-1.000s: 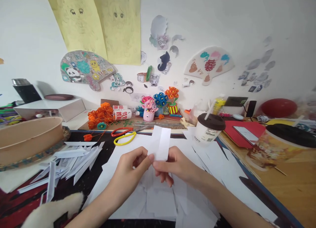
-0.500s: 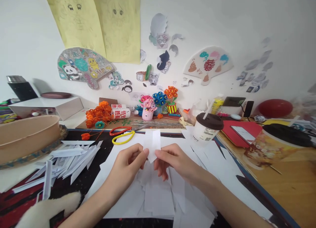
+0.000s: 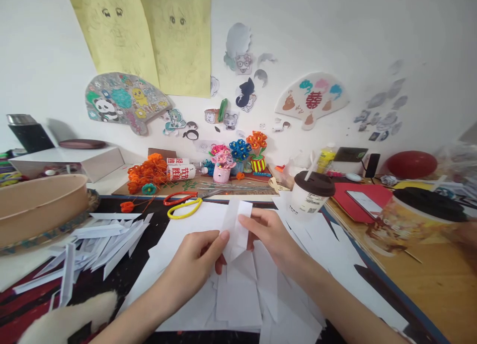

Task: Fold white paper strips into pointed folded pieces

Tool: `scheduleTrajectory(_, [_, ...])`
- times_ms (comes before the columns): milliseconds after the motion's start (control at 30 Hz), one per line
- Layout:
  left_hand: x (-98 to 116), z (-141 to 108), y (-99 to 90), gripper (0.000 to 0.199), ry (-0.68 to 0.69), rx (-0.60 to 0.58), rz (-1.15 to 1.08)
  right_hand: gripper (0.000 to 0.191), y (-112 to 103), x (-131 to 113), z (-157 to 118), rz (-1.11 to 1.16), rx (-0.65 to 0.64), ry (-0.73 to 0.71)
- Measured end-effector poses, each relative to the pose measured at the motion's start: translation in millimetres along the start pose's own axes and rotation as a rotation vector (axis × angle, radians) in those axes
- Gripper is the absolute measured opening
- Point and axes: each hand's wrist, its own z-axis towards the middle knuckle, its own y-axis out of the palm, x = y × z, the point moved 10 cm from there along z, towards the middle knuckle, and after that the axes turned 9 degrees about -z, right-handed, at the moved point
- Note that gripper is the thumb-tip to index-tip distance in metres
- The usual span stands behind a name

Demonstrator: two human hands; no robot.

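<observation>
Both my hands hold a small white paper strip (image 3: 235,224) upright over the middle of the table. My left hand (image 3: 197,259) pinches its lower left edge, thumb and fingers against the paper. My right hand (image 3: 270,232) grips its right side, fingertips pressing along the fold near the top. The strip has a lengthwise crease and a pointed lower end. Beneath the hands lie several loose white paper sheets (image 3: 238,299).
A heap of folded white paper pieces (image 3: 100,232) lies at the left beside a round brown box (image 3: 40,205). Scissors with yellow and red handles (image 3: 184,205) lie behind the sheets. A lidded cup with a straw (image 3: 311,195) stands right, paper flowers (image 3: 149,172) at the back.
The paper strip dropped lower, then rose a little. My right hand has slid up along its right edge, and my left hand has moved down to its lower part.
</observation>
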Motion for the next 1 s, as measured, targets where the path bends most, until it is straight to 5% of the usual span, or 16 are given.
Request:
scheduleTrajectory(267, [4.2,-0.5,-23.2,0.031,0.066,0.177,-0.098,0.036,22.0,10.2,-2.3,-0.052,-0.171,0.024])
scheduleTrajectory(500, [3.9,-0.7,-18.8,0.032,0.056,0.157,-0.083,0.034,13.7,8.9,-2.3,-0.108,-0.101,-0.002])
scheduleTrajectory(833, [8.2,-4.3,-41.2,0.02,0.141,0.33,-0.077,0.034,18.6,11.1,-4.4,-0.149,-0.132,0.0])
scheduleTrajectory(1000, [23.2,-14.8,-41.4,0.008,0.251,0.39,0.102,0.035,19.8,6.4,-6.8,-0.164,-0.138,-0.032])
